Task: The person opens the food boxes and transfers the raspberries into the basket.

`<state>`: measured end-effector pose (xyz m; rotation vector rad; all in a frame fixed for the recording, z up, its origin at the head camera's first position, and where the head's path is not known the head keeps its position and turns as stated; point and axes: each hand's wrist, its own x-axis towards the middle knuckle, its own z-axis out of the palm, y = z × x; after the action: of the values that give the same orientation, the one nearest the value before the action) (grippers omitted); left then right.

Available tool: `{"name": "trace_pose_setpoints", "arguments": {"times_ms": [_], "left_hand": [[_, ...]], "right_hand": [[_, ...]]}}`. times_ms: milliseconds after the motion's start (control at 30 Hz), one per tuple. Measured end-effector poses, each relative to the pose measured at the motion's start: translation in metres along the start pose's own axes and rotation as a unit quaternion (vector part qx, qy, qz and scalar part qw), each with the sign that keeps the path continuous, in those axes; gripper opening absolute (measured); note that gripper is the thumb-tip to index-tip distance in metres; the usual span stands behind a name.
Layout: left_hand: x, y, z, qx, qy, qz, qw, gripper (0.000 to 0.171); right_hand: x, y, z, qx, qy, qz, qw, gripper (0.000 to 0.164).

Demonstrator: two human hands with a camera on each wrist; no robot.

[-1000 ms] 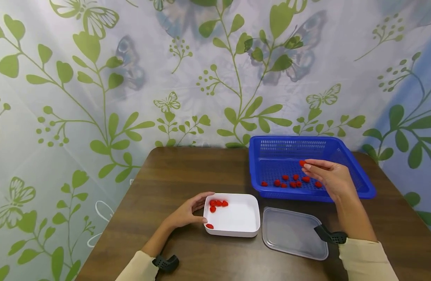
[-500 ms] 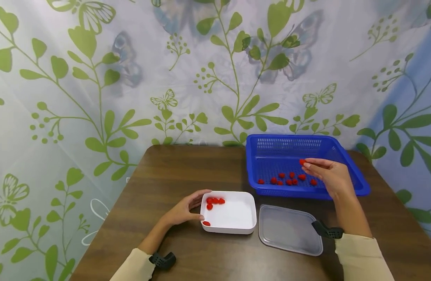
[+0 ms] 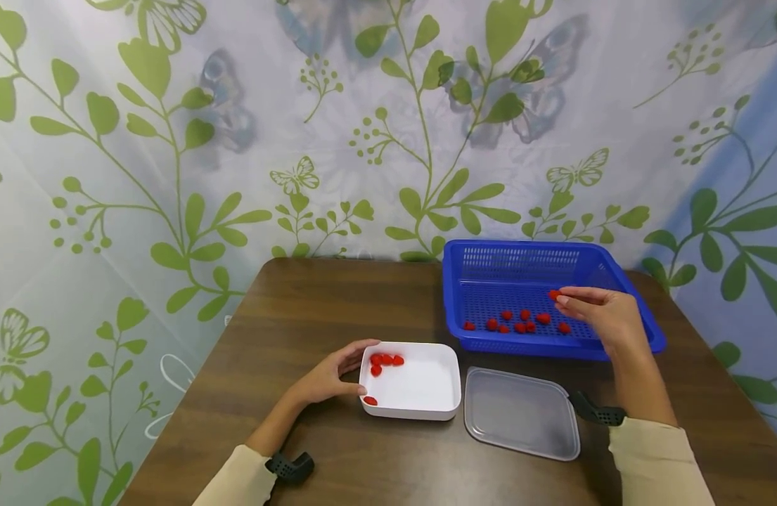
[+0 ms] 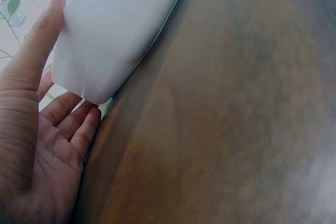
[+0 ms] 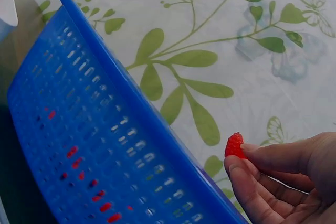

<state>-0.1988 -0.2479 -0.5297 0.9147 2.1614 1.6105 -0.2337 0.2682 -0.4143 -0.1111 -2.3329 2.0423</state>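
In the head view, my right hand is over the blue basket, pinching a red raspberry between thumb and fingertips. More raspberries lie scattered on the basket's mesh floor. My left hand holds the left end of a white rectangular container, thumb at the near corner and fingers round the far one. Inside it, several raspberries sit grouped in the far left corner, and a single raspberry lies at the near left. The left wrist view shows the thumb against the container's wall.
A translucent grey lid lies flat on the brown wooden table, right of the container and in front of the basket. A curtain printed with leaves and butterflies hangs behind the table.
My right hand with its raspberry has shifted slightly to the right over the basket. The left hand keeps its hold on the container. The head view has drifted a little.
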Motion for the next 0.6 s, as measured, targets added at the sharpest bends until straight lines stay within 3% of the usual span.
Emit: {"name": "trace_pose_setpoints", "arguments": {"times_ms": [100, 333, 433, 600], "left_hand": [[-0.001, 0.001, -0.001, -0.004, 0.000, -0.003, 1.0000, 0.083], [0.000, 0.003, 0.000, -0.005, -0.005, -0.012, 0.9999, 0.082], [-0.001, 0.002, -0.001, -0.001, -0.004, -0.006, 1.0000, 0.082], [0.000, -0.002, -0.001, -0.001, -0.005, 0.009, 0.9999, 0.082]], "right_hand": [[0.003, 0.001, -0.004, -0.027, -0.008, -0.005, 1.000, 0.036], [0.013, 0.006, -0.013, -0.106, -0.041, 0.027, 0.993, 0.051], [0.021, 0.006, -0.017, -0.146, -0.057, 0.024, 0.987, 0.052], [0.036, 0.005, -0.025, -0.166, -0.092, 0.033, 0.981, 0.048]]}}
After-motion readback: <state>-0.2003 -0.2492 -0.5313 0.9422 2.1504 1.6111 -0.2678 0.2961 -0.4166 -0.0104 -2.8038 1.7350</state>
